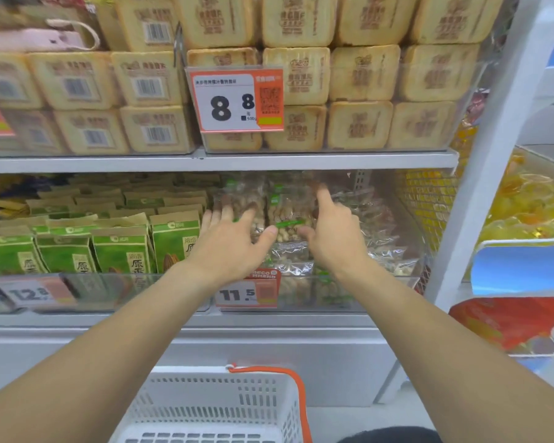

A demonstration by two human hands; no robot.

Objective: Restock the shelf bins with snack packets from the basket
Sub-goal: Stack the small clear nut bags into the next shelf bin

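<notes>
Both my hands reach into the clear shelf bin (381, 279) on the lower shelf, among transparent packets of peanuts. My left hand (229, 241) lies with spread fingers against an upright peanut packet (237, 203). My right hand (333, 228) touches the neighbouring peanut packet (285, 212), its index finger stretched up along the packet's right edge and its thumb at the front. More clear packets (375, 238) lie loose to the right in the same bin. The white basket (211, 407) with an orange handle stands below, and no packets show inside it.
Green-and-kraft seed bags (119, 247) fill the bin to the left. Stamped tan biscuit packs (359, 75) are stacked on the shelf above, with an 8.8 price tag (237, 100). An 11.5 tag (247, 292) hangs on the bin front. A white upright post (480, 155) borders the right side.
</notes>
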